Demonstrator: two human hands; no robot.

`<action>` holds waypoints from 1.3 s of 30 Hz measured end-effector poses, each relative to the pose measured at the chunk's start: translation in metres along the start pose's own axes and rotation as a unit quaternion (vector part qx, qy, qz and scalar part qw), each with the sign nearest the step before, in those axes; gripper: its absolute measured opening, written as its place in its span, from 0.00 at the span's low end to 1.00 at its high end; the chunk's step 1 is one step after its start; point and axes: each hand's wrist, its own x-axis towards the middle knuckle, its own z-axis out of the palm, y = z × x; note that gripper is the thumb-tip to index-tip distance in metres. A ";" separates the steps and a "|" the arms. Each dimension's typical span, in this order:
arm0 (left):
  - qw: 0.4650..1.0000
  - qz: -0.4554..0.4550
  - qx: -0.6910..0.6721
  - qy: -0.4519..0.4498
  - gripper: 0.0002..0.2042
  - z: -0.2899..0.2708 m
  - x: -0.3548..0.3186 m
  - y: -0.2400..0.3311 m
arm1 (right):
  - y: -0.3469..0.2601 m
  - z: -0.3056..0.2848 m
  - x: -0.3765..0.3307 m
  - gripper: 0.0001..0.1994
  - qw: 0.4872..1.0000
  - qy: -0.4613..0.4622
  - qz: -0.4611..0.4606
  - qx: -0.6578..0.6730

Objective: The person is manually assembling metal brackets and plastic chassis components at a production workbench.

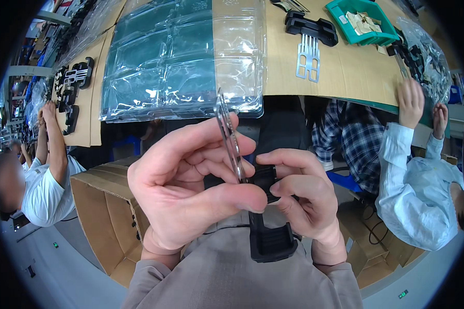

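Observation:
In front of my chest, my left hand (178, 177) pinches a thin slotted metal plate (227, 131), seen nearly edge-on, between thumb and fingers. At the plate's lower end is a black plastic bracket (272, 246) with a ribbed, cupped end hanging below my hands. My right hand (309, 193) has its fingers closed on the upper right part of this bracket. Where plate and bracket meet is partly hidden by my left thumb. On the table ahead lies a similar black bracket (312, 27) with a slotted metal plate (308, 59) sticking out of it.
A clear plastic tray (180, 114) overhangs the near table edge. Behind stands a green bin (392, 37) with small beige pieces. Open cardboard boxes (100, 221) flank me. Co-workers sit left and right; the right one's hand (411, 103) is at the table. More brackets (72, 118) lie left.

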 end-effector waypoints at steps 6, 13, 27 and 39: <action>1.000 -0.002 -0.008 -0.006 0.42 0.005 0.004 -0.001 | 0.004 -0.007 0.004 0.13 0.992 -0.047 -0.040 -0.113; 0.997 0.037 -0.063 -0.038 0.45 0.003 0.004 -0.004 | 0.014 -0.017 0.008 0.20 0.988 -0.069 -0.085 -0.106; 0.919 0.367 0.053 -0.136 0.22 -0.011 -0.016 -0.052 | 0.033 0.029 -0.007 0.33 0.973 0.111 -0.038 0.198; 0.923 0.285 0.185 -0.181 0.16 -0.023 0.019 -0.028 | 0.009 0.020 -0.007 0.32 0.988 0.015 0.000 0.151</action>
